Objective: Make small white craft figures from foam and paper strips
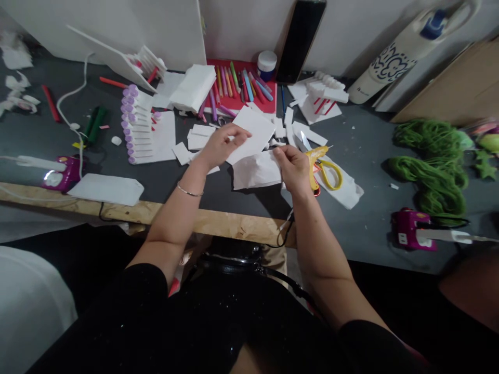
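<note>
- Currently, the left hand (224,143) is held over the white card (255,127), fingers loosely bent, thumb and fingertips apart; nothing is seen gripped. Contact with the card cannot be told.
- Right hand (295,169) is placed at the right end of the folded paper (255,174); thumb and forefinger are brought together, but what is pinched, if anything, cannot be told.
- Folded paper is laid on the dark table (362,228), just on the near side of the white card, between the hands and the wooden edge (241,224).
- Scissors (340,179) with yellow handles are set just right of the right hand, beside a yellow tool (313,179).
- White offcuts (200,137) are strewn left of the card; more are scattered to its right.
- Markers (234,85) are piled on a red sheet (271,101) behind the card; a small jar (267,63) and a dark phone (302,41) are stood near them.
- Purple-ended pieces (136,127) are lined up at left; green yarn (436,171) is heaped at far right.
</note>
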The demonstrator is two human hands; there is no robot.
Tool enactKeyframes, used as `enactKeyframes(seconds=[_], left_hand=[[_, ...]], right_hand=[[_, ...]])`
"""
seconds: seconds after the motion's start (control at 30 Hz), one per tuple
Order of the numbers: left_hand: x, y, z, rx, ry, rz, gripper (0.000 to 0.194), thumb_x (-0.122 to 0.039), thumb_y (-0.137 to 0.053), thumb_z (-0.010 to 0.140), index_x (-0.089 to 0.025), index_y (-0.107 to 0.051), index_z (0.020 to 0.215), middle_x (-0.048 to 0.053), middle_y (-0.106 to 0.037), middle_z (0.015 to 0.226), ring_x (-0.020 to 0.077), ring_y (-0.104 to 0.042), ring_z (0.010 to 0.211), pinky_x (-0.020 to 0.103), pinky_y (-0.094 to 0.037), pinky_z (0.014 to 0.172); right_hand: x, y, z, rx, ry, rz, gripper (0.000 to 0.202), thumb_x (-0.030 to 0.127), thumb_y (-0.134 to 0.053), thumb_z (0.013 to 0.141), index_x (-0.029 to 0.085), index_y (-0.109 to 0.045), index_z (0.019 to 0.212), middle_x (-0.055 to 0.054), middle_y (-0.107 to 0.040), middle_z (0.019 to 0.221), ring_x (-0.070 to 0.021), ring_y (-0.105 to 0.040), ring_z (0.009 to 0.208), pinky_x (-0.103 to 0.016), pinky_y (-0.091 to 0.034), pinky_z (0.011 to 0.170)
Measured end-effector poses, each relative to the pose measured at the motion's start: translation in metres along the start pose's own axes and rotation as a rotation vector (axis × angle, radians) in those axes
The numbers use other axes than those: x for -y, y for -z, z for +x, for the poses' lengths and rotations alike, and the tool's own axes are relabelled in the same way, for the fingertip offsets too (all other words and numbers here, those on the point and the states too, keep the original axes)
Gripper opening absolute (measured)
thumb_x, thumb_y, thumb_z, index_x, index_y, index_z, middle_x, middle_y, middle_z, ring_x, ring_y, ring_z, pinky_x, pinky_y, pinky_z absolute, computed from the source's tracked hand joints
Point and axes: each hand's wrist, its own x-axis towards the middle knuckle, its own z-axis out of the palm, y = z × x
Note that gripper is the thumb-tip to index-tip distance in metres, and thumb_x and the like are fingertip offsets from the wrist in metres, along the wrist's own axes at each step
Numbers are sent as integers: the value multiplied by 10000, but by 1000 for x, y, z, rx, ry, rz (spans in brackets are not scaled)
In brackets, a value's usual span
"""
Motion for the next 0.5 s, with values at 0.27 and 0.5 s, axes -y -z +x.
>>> enactKeyframes(seconds=[0.27,0.5], left_hand=[[-15,-35,-7,281,198,-116,325,-460,-767,822,-149,-675,791,-18,-571,692,106,-482,644,241,-352,610],[-10,-28,-6,234,166,-118,400,-538,-799,773,-158,-680,732,-9,-588,701,109,-473,670,245,-329,606]], right_hand=[[5,2,-1,30,1,-20,543,780,-599,812,246,-682,758,-2,-590,693,-148,-557,699,-311,-463,647],[-3,-2,-2,202,-138,76,517,713,-814,626,224,-676,726,23,-590,640,-112,-470,597,-262,-337,532]])
